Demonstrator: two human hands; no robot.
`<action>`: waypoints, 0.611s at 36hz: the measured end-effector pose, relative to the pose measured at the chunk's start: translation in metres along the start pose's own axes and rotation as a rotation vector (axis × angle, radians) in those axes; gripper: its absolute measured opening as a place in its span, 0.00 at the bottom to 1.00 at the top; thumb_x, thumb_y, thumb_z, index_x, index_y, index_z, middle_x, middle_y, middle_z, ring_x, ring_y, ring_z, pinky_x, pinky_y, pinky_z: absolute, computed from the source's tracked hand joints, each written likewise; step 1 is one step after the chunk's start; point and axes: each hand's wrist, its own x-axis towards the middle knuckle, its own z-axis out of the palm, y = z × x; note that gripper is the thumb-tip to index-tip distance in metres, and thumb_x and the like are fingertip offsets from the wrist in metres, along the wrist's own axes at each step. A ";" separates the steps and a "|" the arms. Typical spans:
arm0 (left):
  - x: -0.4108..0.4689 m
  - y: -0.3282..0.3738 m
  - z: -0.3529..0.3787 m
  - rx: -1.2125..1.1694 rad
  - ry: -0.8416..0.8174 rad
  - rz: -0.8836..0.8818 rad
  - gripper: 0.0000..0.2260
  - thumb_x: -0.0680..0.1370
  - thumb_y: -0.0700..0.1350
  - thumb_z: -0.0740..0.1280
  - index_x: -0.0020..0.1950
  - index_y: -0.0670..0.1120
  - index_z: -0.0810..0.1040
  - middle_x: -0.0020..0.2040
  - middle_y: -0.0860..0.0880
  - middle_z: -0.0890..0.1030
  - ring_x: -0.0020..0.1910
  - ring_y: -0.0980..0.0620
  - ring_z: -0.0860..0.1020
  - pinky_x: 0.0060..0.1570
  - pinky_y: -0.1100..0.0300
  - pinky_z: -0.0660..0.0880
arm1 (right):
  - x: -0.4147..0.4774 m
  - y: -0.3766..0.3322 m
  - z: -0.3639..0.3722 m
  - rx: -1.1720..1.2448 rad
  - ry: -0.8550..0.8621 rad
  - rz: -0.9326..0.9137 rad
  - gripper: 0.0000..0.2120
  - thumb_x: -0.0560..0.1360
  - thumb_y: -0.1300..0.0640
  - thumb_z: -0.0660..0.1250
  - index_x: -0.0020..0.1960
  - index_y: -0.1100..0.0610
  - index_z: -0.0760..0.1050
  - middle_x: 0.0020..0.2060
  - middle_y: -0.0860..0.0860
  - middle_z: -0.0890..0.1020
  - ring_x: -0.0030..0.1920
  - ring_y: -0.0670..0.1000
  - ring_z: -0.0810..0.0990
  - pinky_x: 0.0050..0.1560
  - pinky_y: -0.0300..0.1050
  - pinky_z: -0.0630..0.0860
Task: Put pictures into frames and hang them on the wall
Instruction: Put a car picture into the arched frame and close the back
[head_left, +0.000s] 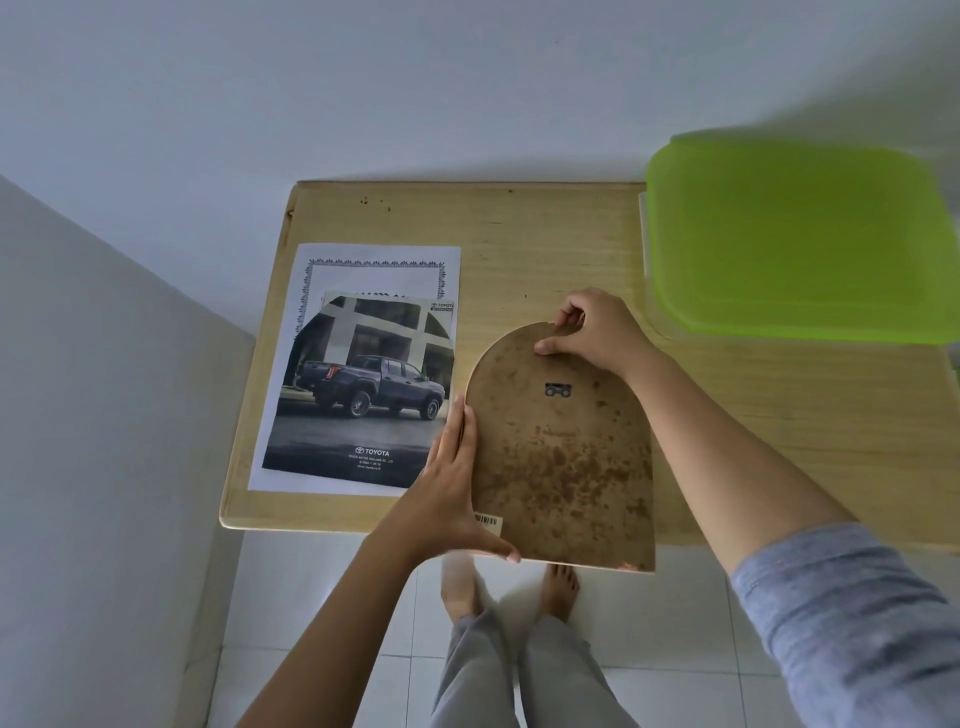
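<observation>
Centrally: arched frame (561, 457), back up, over front edge of table (519, 234); left hand (447, 499) grips frame's left edge; right hand (592, 332) pinches its top; truck picture (363, 384) flat on table, centre left; green lid (795, 234) upper right.

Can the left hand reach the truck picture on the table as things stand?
Probably yes, after letting go: the left hand holds the left edge of the brown arched backing board, beside the glossy truck picture, which lies uncovered.

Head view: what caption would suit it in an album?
Left hand and right hand hold an arched frame back at a table, beside a truck picture.
</observation>
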 end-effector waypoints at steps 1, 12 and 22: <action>0.000 0.000 0.000 0.001 0.003 -0.001 0.69 0.55 0.66 0.76 0.68 0.51 0.21 0.67 0.60 0.21 0.71 0.55 0.31 0.72 0.47 0.49 | -0.001 -0.001 -0.001 -0.006 0.001 -0.005 0.20 0.59 0.48 0.80 0.42 0.56 0.75 0.44 0.53 0.76 0.45 0.51 0.74 0.45 0.46 0.72; 0.001 0.000 0.004 -0.001 0.054 -0.007 0.69 0.54 0.69 0.74 0.69 0.52 0.22 0.68 0.60 0.22 0.73 0.53 0.34 0.72 0.45 0.48 | -0.017 0.003 -0.019 0.091 0.095 0.125 0.20 0.65 0.50 0.76 0.54 0.56 0.79 0.49 0.51 0.80 0.48 0.47 0.75 0.44 0.37 0.69; 0.002 0.000 0.006 0.001 0.085 -0.004 0.69 0.53 0.69 0.74 0.70 0.51 0.23 0.70 0.57 0.24 0.75 0.48 0.36 0.72 0.45 0.49 | -0.083 0.017 -0.008 0.343 0.251 0.262 0.26 0.71 0.58 0.72 0.67 0.56 0.69 0.65 0.52 0.73 0.65 0.50 0.70 0.58 0.38 0.66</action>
